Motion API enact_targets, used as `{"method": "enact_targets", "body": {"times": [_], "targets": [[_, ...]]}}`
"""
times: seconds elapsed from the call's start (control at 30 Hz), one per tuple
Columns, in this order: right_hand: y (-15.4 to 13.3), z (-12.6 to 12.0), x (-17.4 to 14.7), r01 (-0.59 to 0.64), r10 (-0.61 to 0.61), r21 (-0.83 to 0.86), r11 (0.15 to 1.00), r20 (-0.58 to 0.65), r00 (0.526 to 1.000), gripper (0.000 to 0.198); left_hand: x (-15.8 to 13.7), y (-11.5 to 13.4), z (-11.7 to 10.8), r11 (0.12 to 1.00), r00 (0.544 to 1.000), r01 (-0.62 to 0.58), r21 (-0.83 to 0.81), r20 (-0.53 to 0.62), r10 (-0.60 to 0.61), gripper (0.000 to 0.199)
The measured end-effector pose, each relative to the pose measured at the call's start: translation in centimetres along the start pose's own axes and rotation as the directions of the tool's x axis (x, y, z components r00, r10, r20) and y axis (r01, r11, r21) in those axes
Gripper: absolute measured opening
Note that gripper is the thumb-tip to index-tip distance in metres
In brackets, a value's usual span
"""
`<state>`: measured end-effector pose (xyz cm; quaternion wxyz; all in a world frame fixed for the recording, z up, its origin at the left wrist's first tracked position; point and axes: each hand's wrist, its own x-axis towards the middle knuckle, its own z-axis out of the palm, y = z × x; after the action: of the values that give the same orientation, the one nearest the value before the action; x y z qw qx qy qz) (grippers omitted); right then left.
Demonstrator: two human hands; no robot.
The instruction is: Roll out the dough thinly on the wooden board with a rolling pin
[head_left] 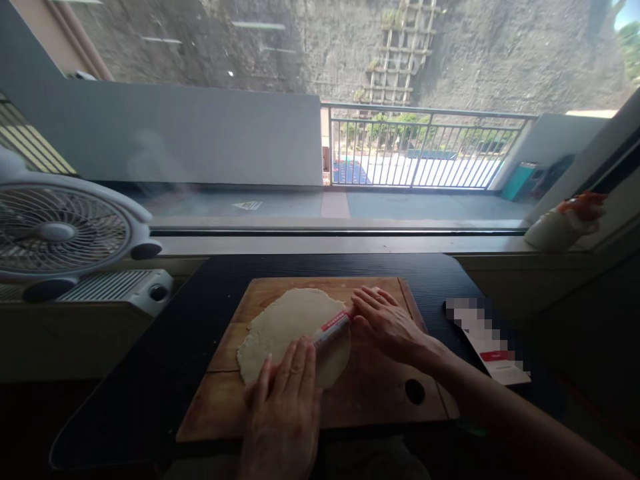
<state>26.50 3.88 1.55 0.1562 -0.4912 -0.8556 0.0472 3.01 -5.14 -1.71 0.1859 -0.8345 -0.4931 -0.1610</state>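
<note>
A thin sheet of pale dough [285,327] with an uneven edge lies on a wooden cutting board [370,400]. Diagonally across the dough rests a rolling pin [333,328], with a red and white label around its middle. My left hand [287,393] lies over the pin's near end, fingers stretched forward and close together. Over the far end is my right hand [383,320], palm down with its fingers extended flat. Both hands touch the pin from above rather than wrapping round it. The pin's ends are mostly hidden under them.
The board lies on a dark table [150,373] below a large window. To its right is a partly pixelated flat item [493,347]. A white fan [60,230] stands at the left, and a pale pot-like object [555,227] sits on the right of the sill.
</note>
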Motion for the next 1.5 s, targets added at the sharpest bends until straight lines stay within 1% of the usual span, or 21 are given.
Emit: {"method": "enact_targets", "body": {"times": [0.07, 0.13, 0.27, 0.33, 0.37, 0.43, 0.5, 0.57, 0.63, 0.7, 0.77, 0.87, 0.93, 1.0, 1.07, 1.17, 1.23, 1.3, 1.33, 1.43, 1.5], "targets": [[-0.1, 0.0, 0.9, -0.007, 0.008, -0.015, 1.0, 0.023, 1.0, 0.045, 0.2, -0.1, 0.1, 1.0, 1.0, -0.004, 0.0, 0.006, 0.004, 0.055], [-0.7, 0.5, 4.1, -0.037, 0.039, -0.042, 0.998, 0.051, 0.998, 0.047, 1.2, -1.3, 0.4, 0.999, 0.999, 0.042, 0.009, 0.026, -0.042, 0.052], [-2.6, 1.6, 11.8, -0.082, 0.091, -0.066, 0.994, 0.155, 0.984, 0.046, 3.9, -4.5, 1.2, 0.981, 0.978, 0.189, 0.042, 0.086, -0.192, 0.05], [-3.0, 1.7, 13.2, -0.085, 0.094, -0.057, 0.995, 0.174, 0.98, 0.045, 4.3, -4.9, 1.4, 0.972, 0.968, 0.229, 0.054, 0.092, -0.234, 0.05], [-3.1, 1.7, 13.0, -0.081, 0.089, -0.053, 0.995, 0.171, 0.981, 0.046, 4.1, -4.7, 1.4, 0.971, 0.968, 0.232, 0.058, 0.079, -0.236, 0.05], [-2.6, 1.4, 10.6, -0.041, 0.047, -0.043, 0.998, 0.162, 0.986, 0.046, 3.0, -3.3, 0.9, 0.979, 0.98, 0.195, 0.057, 0.036, -0.197, 0.049], [-1.7, 0.9, 6.7, 0.024, -0.019, -0.029, 0.999, 0.137, 0.99, 0.047, 1.5, -1.5, 0.1, 0.995, 0.996, 0.09, 0.038, -0.007, -0.09, 0.047], [-0.8, 0.4, 3.1, 0.052, -0.049, -0.024, 0.998, 0.118, 0.992, 0.051, 0.4, -0.2, -0.7, 0.999, 0.998, -0.05, 0.003, -0.035, 0.05, 0.043], [-0.3, 0.3, 1.7, 0.05, -0.046, -0.03, 0.998, 0.127, 0.991, 0.055, 0.3, 0.0, -1.0, 0.992, 0.992, -0.122, -0.029, -0.025, 0.122, 0.042], [-0.6, 0.6, 3.1, 0.03, -0.024, -0.045, 0.998, 0.132, 0.991, 0.053, 1.2, -1.2, -0.5, 0.996, 0.997, -0.08, -0.041, 0.003, 0.08, 0.044], [-1.6, 1.4, 6.8, -0.006, 0.014, -0.06, 0.998, 0.132, 0.991, 0.049, 2.7, -3.2, 0.4, 0.999, 0.998, 0.037, -0.036, 0.051, -0.035, 0.045], [-3.5, 2.5, 12.7, -0.042, 0.05, -0.053, 0.998, 0.162, 0.986, 0.049, 4.5, -5.8, 1.5, 0.983, 0.974, 0.183, -0.021, 0.136, -0.179, 0.05], [-4.1, 2.8, 14.2, -0.028, 0.034, -0.041, 0.999, 0.169, 0.985, 0.052, 4.7, -6.1, 1.6, 0.979, 0.968, 0.201, -0.018, 0.154, -0.196, 0.051], [-3.9, 2.5, 12.8, 0.01, -0.005, -0.035, 0.999, 0.143, 0.99, 0.051, 3.9, -4.9, 1.3, 0.988, 0.982, 0.153, -0.021, 0.112, -0.149, 0.049], [-2.8, 1.9, 9.0, 0.057, -0.053, -0.033, 0.998, 0.115, 0.992, 0.049, 2.7, -2.7, 0.6, 0.997, 0.997, 0.068, -0.03, 0.038, -0.066, 0.048], [-0.9, 0.6, 2.8, 0.081, -0.077, -0.029, 0.996, 0.112, 0.991, 0.051, 1.1, 0.4, -0.3, 0.996, 0.997, -0.06, -0.068, -0.044, 0.057, 0.048], [-0.2, 0.2, 1.0, 0.074, -0.07, -0.032, 0.997, 0.126, 0.99, 0.054, 0.7, 1.0, -0.5, 0.992, 0.996, -0.083, -0.092, -0.041, 0.079, 0.047], [-0.6, 0.4, 1.9, 0.068, -0.062, -0.047, 0.997, 0.12, 0.991, 0.054, 1.0, 0.0, -0.2, 0.994, 0.999, -0.035, -0.101, 0.005, 0.036, 0.045], [-1.2, 0.8, 3.3, 0.066, -0.059, -0.057, 0.996, 0.109, 0.992, 0.053, 1.2, -0.8, 0.1, 0.995, 0.999, 0.005, -0.1, 0.041, -0.001, 0.045], [-3.9, 2.1, 9.0, 0.072, -0.066, -0.067, 0.995, 0.087, 0.994, 0.049, 1.9, -3.5, 0.8, 0.988, 0.983, 0.131, -0.083, 0.142, -0.119, 0.046], [-5.5, 2.7, 11.7, 0.103, -0.097, -0.055, 0.993, 0.092, 0.991, 0.047, 2.0, -4.2, 0.9, 0.979, 0.969, 0.184, -0.085, 0.183, -0.167, 0.047]]}}
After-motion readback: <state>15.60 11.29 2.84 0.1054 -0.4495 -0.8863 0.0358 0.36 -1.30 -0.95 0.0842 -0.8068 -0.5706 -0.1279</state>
